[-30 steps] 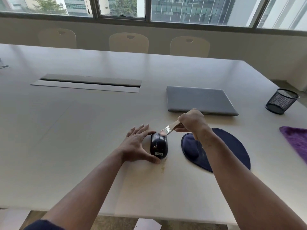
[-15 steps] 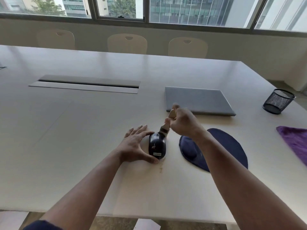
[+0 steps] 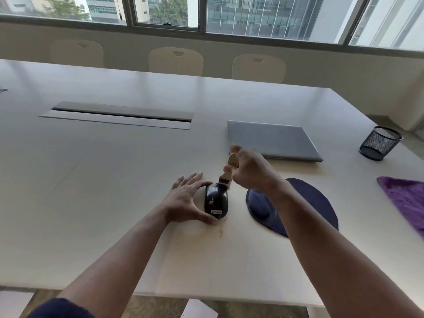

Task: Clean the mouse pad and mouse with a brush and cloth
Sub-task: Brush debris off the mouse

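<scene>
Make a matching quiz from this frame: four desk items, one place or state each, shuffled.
Items
1. black computer mouse
2. wooden-handled brush
3. purple fuzzy cloth
4. closed grey laptop

States
A. lying untouched at the table's right edge
B. gripped in the right hand
C. steadied by the left hand
D. flat on the table beyond the navy mouse pad

Pairs: 1-C, 2-B, 3-A, 4-D

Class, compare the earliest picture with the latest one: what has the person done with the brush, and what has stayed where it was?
The right hand has swung the brush from lying low and sideways to standing steeply, bristles down on the far end of the mouse. The left hand still steadies the mouse with thumb and fingers. Mouse pad, purple cloth and laptop are unmoved.
</scene>
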Demonstrator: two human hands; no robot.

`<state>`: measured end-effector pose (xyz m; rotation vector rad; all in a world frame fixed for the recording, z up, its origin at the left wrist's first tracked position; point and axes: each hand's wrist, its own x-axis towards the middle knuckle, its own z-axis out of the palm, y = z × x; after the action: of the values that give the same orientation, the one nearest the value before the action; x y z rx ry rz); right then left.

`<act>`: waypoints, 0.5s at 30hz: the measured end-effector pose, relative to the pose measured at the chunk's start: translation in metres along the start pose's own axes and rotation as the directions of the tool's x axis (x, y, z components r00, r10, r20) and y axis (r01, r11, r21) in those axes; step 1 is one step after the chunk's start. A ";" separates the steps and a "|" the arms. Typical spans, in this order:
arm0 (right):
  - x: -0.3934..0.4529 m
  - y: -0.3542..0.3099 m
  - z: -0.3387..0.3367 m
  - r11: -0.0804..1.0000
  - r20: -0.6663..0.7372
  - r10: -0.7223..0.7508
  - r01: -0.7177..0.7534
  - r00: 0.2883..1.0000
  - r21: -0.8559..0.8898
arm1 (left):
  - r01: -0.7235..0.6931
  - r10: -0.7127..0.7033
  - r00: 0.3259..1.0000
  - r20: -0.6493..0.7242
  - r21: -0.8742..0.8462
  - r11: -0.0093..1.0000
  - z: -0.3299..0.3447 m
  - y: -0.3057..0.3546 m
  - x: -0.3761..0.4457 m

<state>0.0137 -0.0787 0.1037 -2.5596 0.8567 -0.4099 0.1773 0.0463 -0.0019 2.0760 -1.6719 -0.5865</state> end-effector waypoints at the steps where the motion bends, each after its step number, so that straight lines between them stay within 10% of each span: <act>1: -0.002 0.001 0.000 1.000 0.027 -0.001 0.001 1.000 -0.009 | -0.001 0.001 1.000 -0.002 0.001 1.000 0.000 0.000 0.000; 15: -0.023 -0.003 -0.023 0.973 0.302 -0.018 -0.053 0.953 0.227 | -0.006 0.006 1.000 -0.015 0.030 1.000 0.001 -0.001 0.001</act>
<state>-0.0110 -0.0688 0.1217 -2.3156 0.6745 -0.0986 0.1777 0.0455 -0.0036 2.0905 -1.6879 -0.5462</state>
